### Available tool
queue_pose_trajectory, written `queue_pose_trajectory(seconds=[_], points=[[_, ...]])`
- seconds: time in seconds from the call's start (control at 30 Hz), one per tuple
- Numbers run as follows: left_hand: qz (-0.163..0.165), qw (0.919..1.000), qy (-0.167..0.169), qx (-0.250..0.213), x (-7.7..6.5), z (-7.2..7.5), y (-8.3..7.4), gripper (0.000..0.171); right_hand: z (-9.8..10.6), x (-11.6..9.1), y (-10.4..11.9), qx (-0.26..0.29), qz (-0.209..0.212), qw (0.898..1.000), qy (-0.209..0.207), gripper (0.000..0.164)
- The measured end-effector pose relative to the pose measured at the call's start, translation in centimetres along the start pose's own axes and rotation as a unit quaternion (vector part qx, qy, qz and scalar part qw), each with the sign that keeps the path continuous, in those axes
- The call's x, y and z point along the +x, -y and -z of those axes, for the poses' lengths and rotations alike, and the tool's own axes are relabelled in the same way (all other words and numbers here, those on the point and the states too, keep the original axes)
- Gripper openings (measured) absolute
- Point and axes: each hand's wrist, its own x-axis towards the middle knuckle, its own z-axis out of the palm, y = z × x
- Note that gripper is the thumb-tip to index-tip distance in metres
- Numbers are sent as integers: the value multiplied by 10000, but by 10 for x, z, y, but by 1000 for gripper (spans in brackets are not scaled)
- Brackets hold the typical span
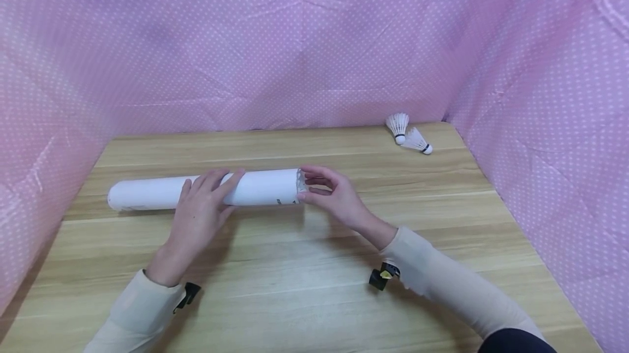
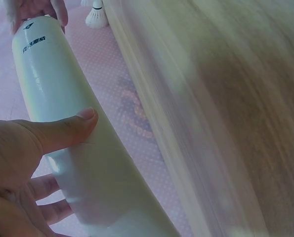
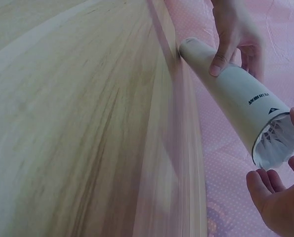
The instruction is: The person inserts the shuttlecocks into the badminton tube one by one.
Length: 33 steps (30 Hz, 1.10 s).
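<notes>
Here's a long white tube (image 1: 267,186), a smooth cylinder with a faint sheen, and the left hand (image 1: 200,213) has it gripped round the middle, thumb on the near side, fingers over the far side. It stretches out to both sides of that hand, dark print (image 3: 259,98) showing between the grip and the tube's right-hand mouth. And right at that mouth is the right hand (image 1: 339,200): fingers spread and gently bent, thumb and fingertips straddling the round rim (image 3: 256,142); whether every tip touches, I can't tell. White, ribbed feathers (image 3: 277,145) fan out inside the mouth, just in front of those fingers. Now look beyond the right hand, farther right: two shuttlecocks, an upright-looking one (image 1: 398,125) and a tipped one (image 1: 415,140), close together, white skirts, rounded tips, dark bands. Beneath both hands runs a wooden table (image 1: 304,287), streaked with pale and brown grain, and past them hangs pink cloth (image 1: 295,58), softly creased and peppered with white dots.
</notes>
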Motion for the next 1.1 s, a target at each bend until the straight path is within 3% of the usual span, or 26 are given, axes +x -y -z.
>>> queue_pose_trajectory(seconds=[0.13, 0.5, 1.1], points=[[-17, 10000, 22, 61, 0, 0, 0, 85, 3, 0, 1, -46, -175, 9998, 4, 53], [-15, 10000, 65, 69, 0, 0, -3, 86, 2, 4, 2, -136, -168, 9997, -139, 42], [40, 10000, -11, 56, -1, -1, -3, 84, -3, 3, -1, -1, -106, 9998, -194, 46]])
